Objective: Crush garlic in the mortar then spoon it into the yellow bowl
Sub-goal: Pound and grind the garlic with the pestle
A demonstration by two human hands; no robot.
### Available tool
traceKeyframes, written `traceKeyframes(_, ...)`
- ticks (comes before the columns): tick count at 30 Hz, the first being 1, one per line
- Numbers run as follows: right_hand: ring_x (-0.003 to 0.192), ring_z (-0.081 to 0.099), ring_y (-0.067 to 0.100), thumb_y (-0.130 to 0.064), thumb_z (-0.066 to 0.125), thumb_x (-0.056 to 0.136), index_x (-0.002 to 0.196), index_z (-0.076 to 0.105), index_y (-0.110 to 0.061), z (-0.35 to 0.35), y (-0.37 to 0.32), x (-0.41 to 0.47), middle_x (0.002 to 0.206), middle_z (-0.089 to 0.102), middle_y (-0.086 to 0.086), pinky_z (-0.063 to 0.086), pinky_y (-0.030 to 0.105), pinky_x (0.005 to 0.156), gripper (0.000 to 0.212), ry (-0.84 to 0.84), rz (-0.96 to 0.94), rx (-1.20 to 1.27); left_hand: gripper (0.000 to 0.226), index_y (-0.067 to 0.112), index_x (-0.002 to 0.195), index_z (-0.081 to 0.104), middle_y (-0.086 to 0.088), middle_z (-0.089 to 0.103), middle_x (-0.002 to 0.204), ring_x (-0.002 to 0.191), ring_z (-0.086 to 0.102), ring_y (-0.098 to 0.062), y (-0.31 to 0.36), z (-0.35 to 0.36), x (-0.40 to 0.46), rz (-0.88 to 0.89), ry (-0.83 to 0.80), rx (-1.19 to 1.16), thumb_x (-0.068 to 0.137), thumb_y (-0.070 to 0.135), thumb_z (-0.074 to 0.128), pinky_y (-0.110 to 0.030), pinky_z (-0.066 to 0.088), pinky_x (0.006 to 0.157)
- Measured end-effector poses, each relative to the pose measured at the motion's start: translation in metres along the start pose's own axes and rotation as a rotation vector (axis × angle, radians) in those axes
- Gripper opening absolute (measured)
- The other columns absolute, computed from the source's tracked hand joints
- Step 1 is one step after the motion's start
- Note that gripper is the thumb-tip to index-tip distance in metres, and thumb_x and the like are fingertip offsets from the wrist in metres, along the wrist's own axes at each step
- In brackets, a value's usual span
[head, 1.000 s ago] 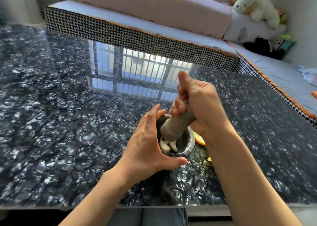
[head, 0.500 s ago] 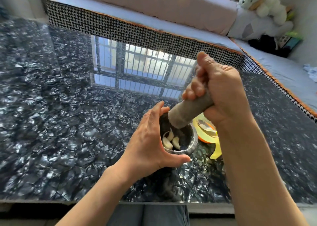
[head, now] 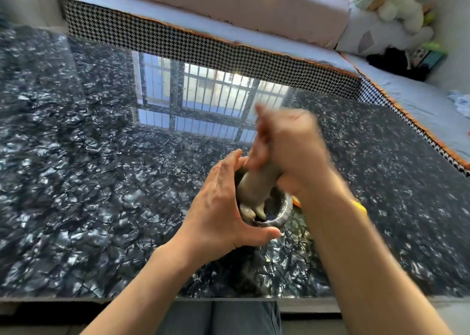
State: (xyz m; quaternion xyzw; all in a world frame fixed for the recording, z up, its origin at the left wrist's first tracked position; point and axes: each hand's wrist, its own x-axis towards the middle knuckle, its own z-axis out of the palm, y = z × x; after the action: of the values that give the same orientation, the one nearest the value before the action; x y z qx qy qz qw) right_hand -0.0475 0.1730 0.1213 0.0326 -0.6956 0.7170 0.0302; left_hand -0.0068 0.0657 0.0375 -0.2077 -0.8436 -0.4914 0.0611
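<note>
No lettering, label, brand or number can be read anywhere here. The mortar [head: 277, 212] shows bare stone, and the glossy dark table [head: 76, 182] carries only a window's reflection. The hands are too blurred to show any mark.

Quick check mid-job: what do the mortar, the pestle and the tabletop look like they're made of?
Mortar: dark grey, likely polished stone; its rim catches a soft sheen. Metal can't be excluded.
Pestle: pale grey-beige, matte, looks like unpolished stone, though motion blur hides its texture.
Tabletop: black with crackled silvery flecks under a glossy, glass-like surface that mirrors a barred window; whether real stone or a printed pattern can't be told.
</note>
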Motion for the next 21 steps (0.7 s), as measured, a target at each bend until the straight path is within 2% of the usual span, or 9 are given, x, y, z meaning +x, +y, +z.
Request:
traceKeyframes(2,0.029,0.042,0.018,-0.02,0.052,0.093,0.053,0.048,-0.01,0.004,0.018,-0.002,0.031,0.045,0.003,0.036,0.033,0.046,0.042,-0.031,0.062,-0.047,0.12,0.02,0.142,0.014,0.022,0.027,0.122,0.114,0.021,0.012,0.0,0.001,0.0,0.003,0.002,0.009,0.046,0.049,0.079,0.007,0.011,0.091)
traceKeyframes(6,0.028,0.043,0.017,-0.02,0.052,0.094,0.053,0.048,-0.01,0.005,0.014,0.0,0.031,0.044,0.003,0.038,0.03,0.043,0.042,-0.034,0.099,-0.046,0.12,0.019,0.142,0.014,0.02,0.027,0.123,0.116,0.023,0.009,0.001,0.001,-0.001,0.0,0.006,0.012,0.047,0.049,0.08,0.007,0.012,0.091)
traceKeyframes(10,0.029,0.041,0.015,-0.02,0.052,0.093,0.057,0.048,-0.009,-0.01,-0.016,0.003,0.032,0.041,0.0,0.043,0.025,0.04,0.038,0.042,-0.019,0.095,0.12,0.02,0.142,0.015,0.027,0.028,0.121,0.114,0.025,0.012,0.0,0.0,-0.001,0.001,-0.006,-0.001,0.046,0.053,0.078,0.008,0.013,0.089)
traceKeyframes(13,0.03,0.04,0.019,-0.021,0.051,0.094,0.055,0.049,-0.01,-0.006,-0.001,-0.001,0.031,0.043,0.001,0.039,0.032,0.045,0.04,0.046,-0.007,0.016,0.12,0.019,0.142,0.016,0.023,0.03,0.124,0.116,0.025,0.009,0.0,0.001,-0.001,-0.002,0.0,0.004,0.045,0.051,0.079,0.006,0.013,0.092)
traceKeyframes(16,0.033,0.04,0.022,-0.023,0.053,0.093,0.05,0.05,-0.013,0.004,0.022,-0.005,0.031,0.045,0.004,0.036,0.041,0.053,0.044,0.007,0.074,-0.074,0.12,0.017,0.142,0.017,0.01,0.034,0.136,0.124,0.027,0.001,0.0,0.001,0.0,-0.001,0.005,0.019,0.045,0.052,0.076,-0.003,0.019,0.1)
traceKeyframes(18,0.031,0.04,0.021,-0.022,0.052,0.093,0.052,0.048,-0.011,0.006,0.02,-0.005,0.031,0.044,0.004,0.037,0.038,0.051,0.043,-0.006,0.086,-0.084,0.12,0.017,0.142,0.017,0.009,0.034,0.137,0.126,0.029,-0.002,0.001,0.001,0.0,-0.005,0.004,0.026,0.045,0.052,0.077,-0.01,0.021,0.103)
traceKeyframes(21,0.028,0.041,0.016,-0.019,0.051,0.094,0.056,0.047,-0.008,0.001,0.003,-0.001,0.03,0.043,0.002,0.039,0.027,0.041,0.04,-0.012,0.062,-0.024,0.119,0.018,0.142,0.016,0.018,0.031,0.129,0.123,0.028,0.003,0.001,0.001,0.0,0.002,0.0,0.023,0.046,0.052,0.079,0.0,0.017,0.098)
